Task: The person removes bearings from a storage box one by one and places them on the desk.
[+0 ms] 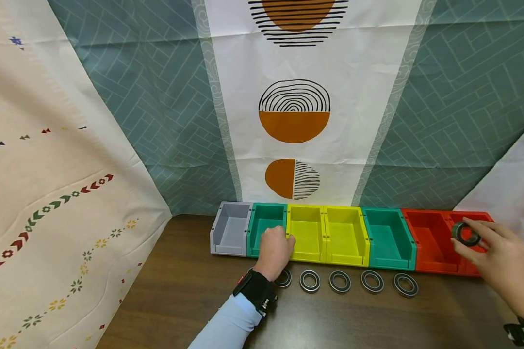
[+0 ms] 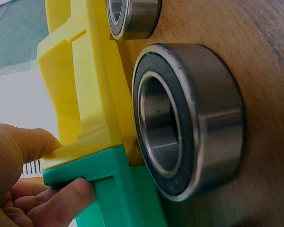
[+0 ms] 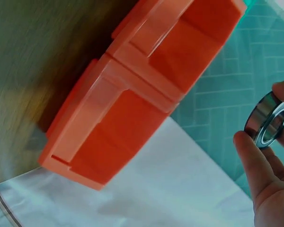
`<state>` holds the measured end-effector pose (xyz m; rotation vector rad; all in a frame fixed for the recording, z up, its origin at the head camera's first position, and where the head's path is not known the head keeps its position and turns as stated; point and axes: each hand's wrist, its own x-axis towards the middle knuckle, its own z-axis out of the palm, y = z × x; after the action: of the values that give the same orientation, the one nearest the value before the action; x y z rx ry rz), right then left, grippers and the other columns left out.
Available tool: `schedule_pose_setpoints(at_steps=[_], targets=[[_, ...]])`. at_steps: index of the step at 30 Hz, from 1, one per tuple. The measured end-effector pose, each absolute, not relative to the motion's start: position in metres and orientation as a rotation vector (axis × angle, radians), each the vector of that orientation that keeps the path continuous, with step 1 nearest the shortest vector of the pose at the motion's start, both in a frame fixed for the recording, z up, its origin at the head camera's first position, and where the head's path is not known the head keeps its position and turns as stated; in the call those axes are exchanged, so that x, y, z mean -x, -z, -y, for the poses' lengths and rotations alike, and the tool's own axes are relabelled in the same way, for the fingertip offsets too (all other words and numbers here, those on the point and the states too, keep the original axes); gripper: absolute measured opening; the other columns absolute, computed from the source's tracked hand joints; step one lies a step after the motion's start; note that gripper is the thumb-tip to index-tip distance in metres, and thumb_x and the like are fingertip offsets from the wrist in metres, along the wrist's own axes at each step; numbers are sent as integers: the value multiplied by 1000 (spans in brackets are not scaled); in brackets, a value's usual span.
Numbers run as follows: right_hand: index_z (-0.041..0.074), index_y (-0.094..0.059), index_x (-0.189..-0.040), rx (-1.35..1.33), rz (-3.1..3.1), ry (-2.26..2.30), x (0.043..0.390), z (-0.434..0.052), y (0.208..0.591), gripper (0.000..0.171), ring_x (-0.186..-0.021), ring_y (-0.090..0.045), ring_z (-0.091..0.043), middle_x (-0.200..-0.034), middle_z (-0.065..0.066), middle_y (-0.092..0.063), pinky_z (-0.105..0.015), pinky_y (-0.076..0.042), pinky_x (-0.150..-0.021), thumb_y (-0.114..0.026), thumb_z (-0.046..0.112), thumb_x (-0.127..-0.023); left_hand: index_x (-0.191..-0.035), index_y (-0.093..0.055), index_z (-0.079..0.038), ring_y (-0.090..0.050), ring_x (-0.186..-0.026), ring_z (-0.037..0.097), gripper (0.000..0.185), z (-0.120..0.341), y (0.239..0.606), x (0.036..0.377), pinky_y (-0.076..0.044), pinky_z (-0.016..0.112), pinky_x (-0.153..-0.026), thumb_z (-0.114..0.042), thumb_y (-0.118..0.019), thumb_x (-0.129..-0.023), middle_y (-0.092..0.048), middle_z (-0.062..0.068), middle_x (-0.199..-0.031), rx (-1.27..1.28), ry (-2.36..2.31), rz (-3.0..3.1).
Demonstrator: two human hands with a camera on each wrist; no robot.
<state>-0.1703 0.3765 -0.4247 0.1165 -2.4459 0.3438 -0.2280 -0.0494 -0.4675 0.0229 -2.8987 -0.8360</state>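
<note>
My left hand (image 1: pixel 272 249) pinches the adjoining walls of a green bin (image 1: pixel 256 230) and a yellow bin (image 1: pixel 305 235), its thumb on the yellow side in the left wrist view. Close by that hand, a steel ball bearing (image 2: pixel 217 123) with a dark seal lies on the table. Another bearing (image 3: pixel 259 116) is held between the thumb and fingertips of my right hand (image 1: pixel 504 259), raised over the rightmost red bin (image 1: pixel 467 216). The right wrist view shows the red bins (image 3: pixel 118 123) beside this hand.
Several bearings (image 1: pixel 302 281) lie in a row on the brown wooden table (image 1: pixel 332 320), in front of the bins. A grey bin (image 1: pixel 233 230) ends the bin row on the left; more yellow, green (image 1: pixel 388 237) and red bins continue it. Patterned cloth (image 1: pixel 166 121) hangs behind.
</note>
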Motion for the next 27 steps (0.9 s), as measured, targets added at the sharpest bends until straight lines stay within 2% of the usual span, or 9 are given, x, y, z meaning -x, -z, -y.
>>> schedule_pose_setpoints(at_steps=[5,6,8,11,15,18,21,24,27], targets=[[-2,-61,-113,-116,2462,-377,160,-367,422,64,-93,-48,-41,-108,-26,-55,-62,-41,-71,-84,4,-54,-72,-65,-5,-46,-42,13,28,50,468,227,-35,23,-38,-28,-61,-88,-41,-2,-49,-25,838,2904],[0,-62,-112,-115,2460,-396,159,-365,423,62,-94,-48,-39,-108,-24,-56,-53,-46,-78,-84,5,-54,-73,-65,-5,-46,-41,13,28,50,468,227,-35,23,-39,-29,-61,-88,-41,-2,-49,-26,837,2906],[2,-64,-109,-127,2454,-416,155,-363,423,60,-91,-49,-35,-106,-21,-58,-33,-49,-76,-85,7,-53,-74,-65,-5,-46,-41,13,29,50,468,227,-35,23,-39,-29,-61,-88,-40,-3,-49,-25,829,2910],[5,-65,-105,-153,2453,-426,151,-361,427,60,-88,-50,-30,-103,-18,-59,-10,-35,-65,-87,10,-49,-75,-66,-4,-46,-41,13,29,50,468,228,-35,23,-39,-29,-61,-88,-39,-3,-48,-21,826,2911],[3,-66,-103,-172,2469,-419,146,-360,434,62,-85,-50,-30,-100,-19,-59,-13,-40,-58,-89,10,-45,-76,-66,-4,-46,-42,14,27,49,469,229,-35,23,-40,-28,-62,-88,-40,-2,-49,-25,823,2908],[4,-67,-100,-196,2453,-435,144,-361,440,60,-83,-51,-28,-97,-16,-61,-6,-41,-64,-88,9,-44,-78,-67,-4,-47,-43,13,27,49,469,230,-36,23,-40,-29,-62,-88,-42,-2,-50,-37,810,2914],[7,-68,-98,-228,2430,-448,142,-362,446,58,-82,-50,-12,-92,-12,-63,6,-27,-66,-88,9,-44,-78,-67,-3,-47,-43,13,28,49,469,230,-36,23,-40,-29,-62,-88,-43,-2,-50,-39,808,2916],[9,-69,-97,-244,2436,-445,141,-363,452,58,-79,-42,9,-91,-12,-65,7,-28,-66,-88,12,-43,-74,-66,-4,-47,-42,12,28,49,470,230,-36,23,-39,-28,-61,-88,-42,-2,-49,-22,809,2907],[7,-69,-97,-231,2476,-442,141,-365,457,58,-74,-49,6,-90,-15,-65,5,-32,-56,-89,14,-43,-71,-65,-5,-46,-42,12,28,49,470,229,-35,23,-39,-28,-61,-88,-41,-3,-49,-11,811,2898]])
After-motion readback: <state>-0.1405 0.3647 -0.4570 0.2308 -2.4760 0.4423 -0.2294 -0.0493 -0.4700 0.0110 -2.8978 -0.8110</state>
